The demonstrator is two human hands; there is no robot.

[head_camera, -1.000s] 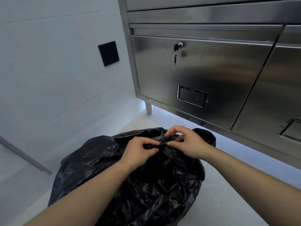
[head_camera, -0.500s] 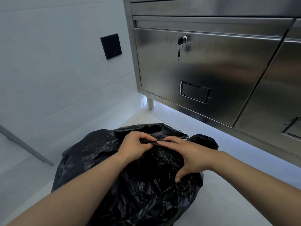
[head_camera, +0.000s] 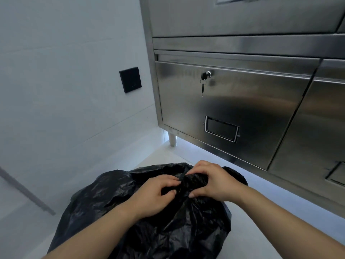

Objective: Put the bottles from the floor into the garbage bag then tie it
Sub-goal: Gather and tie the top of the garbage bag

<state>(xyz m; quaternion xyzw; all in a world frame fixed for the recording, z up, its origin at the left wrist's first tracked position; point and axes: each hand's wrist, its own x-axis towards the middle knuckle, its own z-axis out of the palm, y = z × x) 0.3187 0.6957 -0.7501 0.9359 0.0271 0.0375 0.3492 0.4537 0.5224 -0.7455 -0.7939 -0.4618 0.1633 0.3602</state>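
- Black garbage bag [head_camera: 149, 230] of crinkled plastic, slumped on pale floor [head_camera: 280, 212] in front of steel cabinet [head_camera: 242, 101], below its lower-left drawer [head_camera: 233, 109] and clear of cabinet front.
- Long axis of bag running from the near low-left end up toward cabinet, with the body bulging wide at the near end.
- Plastic bunched into gathered neck [head_camera: 194, 181] at the end nearest cabinet, pointing up toward drawer front.
- Cannot tell whether a knot is finished, since the bunch is half covered by fingers.
- left hand [head_camera: 155, 195] on the side of neck away from cabinet's right half, fingers curled, thumb and fingertips pinching the bag plastic just beside the bunch.
- right hand [head_camera: 214, 181] on the opposite side, arched over the bunch, fingers curled round it, thumb tucked under, gripping.
- Hands close together, with only the neck between them.
- Both forearms bare, reaching toward cabinet across bag.
- On drawer front: round lock [head_camera: 206, 74] near top edge, key [head_camera: 203, 88] dangling from it on a ring.
- Metal label holder [head_camera: 221, 130] low on same drawer, insert dark, writing unreadable.
- Corner of second holder [head_camera: 336, 173] on cabinet's next door to the right, cut by frame edge.
- Short round leg [head_camera: 172, 140] under cabinet's left corner, with light glowing along floor beneath cabinet.
- Black square wall plate [head_camera: 130, 79] on pale tiled wall [head_camera: 65, 90], left of cabinet, about level with lock, markings too faint to read.
- Grey slanted strip [head_camera: 26, 193] far left of cabinet, low on wall.
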